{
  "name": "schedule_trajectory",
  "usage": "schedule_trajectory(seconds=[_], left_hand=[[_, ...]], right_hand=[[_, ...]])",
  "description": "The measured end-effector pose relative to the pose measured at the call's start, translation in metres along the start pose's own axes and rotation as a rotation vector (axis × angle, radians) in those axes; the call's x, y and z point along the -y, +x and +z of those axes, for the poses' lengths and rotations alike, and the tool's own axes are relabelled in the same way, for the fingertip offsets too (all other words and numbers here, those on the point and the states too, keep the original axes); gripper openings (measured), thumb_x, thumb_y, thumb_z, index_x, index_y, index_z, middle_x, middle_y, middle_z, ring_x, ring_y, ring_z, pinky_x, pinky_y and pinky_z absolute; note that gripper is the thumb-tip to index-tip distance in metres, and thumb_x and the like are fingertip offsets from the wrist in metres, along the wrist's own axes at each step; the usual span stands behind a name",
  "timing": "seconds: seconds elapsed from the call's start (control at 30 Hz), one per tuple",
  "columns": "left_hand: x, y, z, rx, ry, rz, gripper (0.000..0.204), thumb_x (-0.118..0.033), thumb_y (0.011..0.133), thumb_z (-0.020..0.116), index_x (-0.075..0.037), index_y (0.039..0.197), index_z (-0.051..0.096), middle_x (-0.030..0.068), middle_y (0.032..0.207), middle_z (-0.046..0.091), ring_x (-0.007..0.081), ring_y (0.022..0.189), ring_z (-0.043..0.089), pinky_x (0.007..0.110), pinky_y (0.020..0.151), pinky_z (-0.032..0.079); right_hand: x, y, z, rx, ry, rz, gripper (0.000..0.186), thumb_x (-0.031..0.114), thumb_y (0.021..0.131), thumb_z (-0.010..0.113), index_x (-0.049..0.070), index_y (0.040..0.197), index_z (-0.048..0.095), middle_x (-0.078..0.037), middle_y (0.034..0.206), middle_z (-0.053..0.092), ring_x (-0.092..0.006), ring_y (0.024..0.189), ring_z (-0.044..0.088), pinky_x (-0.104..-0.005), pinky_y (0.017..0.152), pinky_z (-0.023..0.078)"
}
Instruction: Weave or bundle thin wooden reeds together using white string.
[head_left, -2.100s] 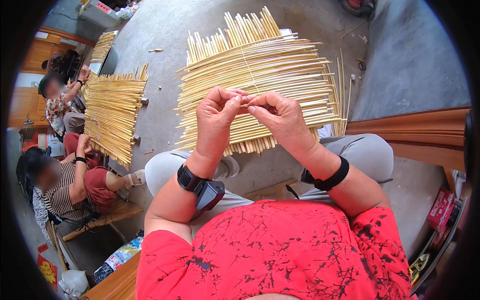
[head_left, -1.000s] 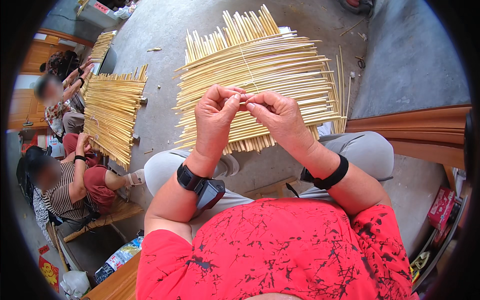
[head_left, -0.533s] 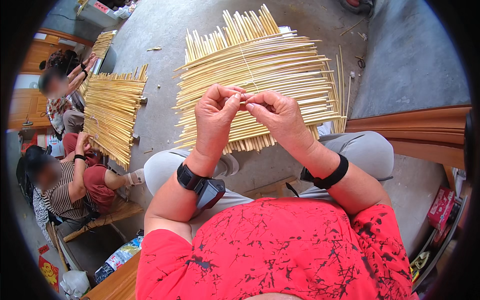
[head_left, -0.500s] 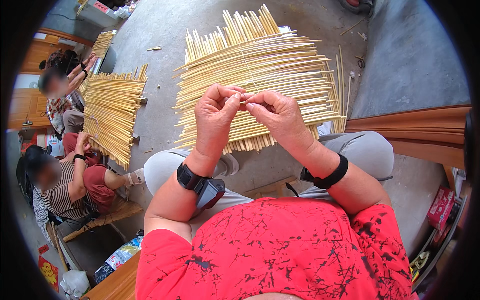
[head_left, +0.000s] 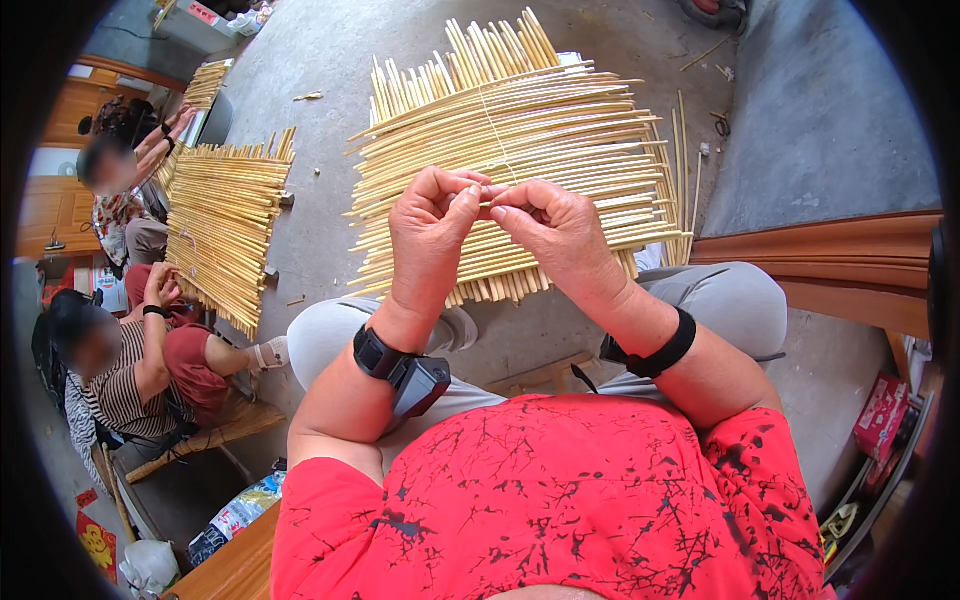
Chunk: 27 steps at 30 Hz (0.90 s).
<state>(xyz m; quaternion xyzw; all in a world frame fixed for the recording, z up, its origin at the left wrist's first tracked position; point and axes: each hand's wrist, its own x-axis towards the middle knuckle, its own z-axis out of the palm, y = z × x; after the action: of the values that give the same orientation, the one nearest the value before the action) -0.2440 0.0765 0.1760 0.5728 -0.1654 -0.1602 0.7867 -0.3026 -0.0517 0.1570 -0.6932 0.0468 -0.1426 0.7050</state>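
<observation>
The woven mat of pale reed stalks [head_left: 520, 150] lies on the concrete floor [head_left: 330, 60] beyond my knees. To the mat's left a second reed mat [head_left: 225, 225] lies by two seated people. Above the near edge of my mat, my left hand [head_left: 430, 225] and right hand [head_left: 555, 230] meet, fingertips pinched together on a thin string [head_left: 497, 135] that runs up across the stalks.

Pale yellow reed mat [head_left: 560, 130], red black-veined shirt [head_left: 560, 500], grey trousers [head_left: 720, 300], black wristbands [head_left: 660, 350].
</observation>
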Motion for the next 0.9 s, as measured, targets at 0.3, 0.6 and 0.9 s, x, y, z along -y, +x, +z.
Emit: schedule_trajectory(seconds=[0.3, 0.6, 0.9], left_hand=[[0.0014, -0.0003, -0.0038, 0.021, 0.034, -0.011, 0.002, 0.002, 0.086, 0.049, 0.001, 0.084, 0.051, 0.0134, 0.096, 0.057, 0.0187, 0.086, 0.062, 0.028, 0.073, 0.053], [-0.0006, -0.0004, -0.0017, 0.015, 0.028, -0.02, 0.003, 0.002, 0.086, 0.05, 0.001, 0.083, 0.051, 0.0126, 0.094, 0.057, 0.0179, 0.085, 0.062, 0.027, 0.073, 0.053], [0.0004, 0.0002, -0.0019, 0.012, 0.027, -0.032, 0.002, 0.002, 0.085, 0.051, 0.001, 0.083, 0.052, 0.0121, 0.094, 0.057, 0.017, 0.084, 0.062, 0.027, 0.072, 0.053]], right_hand=[[-0.0034, -0.0007, 0.0013, -0.008, -0.005, -0.014, 0.013, 0.01, 0.078, 0.063, 0.0, 0.087, 0.064, -0.012, 0.078, 0.064, -0.0183, 0.071, 0.062, -0.0278, 0.062, 0.048], [-0.0016, -0.0007, 0.0013, -0.003, 0.004, 0.007, 0.013, 0.009, 0.078, 0.062, -0.001, 0.087, 0.064, -0.012, 0.078, 0.064, -0.0177, 0.071, 0.062, -0.0273, 0.062, 0.049], [-0.0037, -0.0003, 0.0004, 0.0, -0.027, -0.012, 0.013, 0.008, 0.078, 0.063, -0.001, 0.087, 0.064, -0.012, 0.079, 0.064, -0.0187, 0.072, 0.063, -0.0275, 0.062, 0.049]])
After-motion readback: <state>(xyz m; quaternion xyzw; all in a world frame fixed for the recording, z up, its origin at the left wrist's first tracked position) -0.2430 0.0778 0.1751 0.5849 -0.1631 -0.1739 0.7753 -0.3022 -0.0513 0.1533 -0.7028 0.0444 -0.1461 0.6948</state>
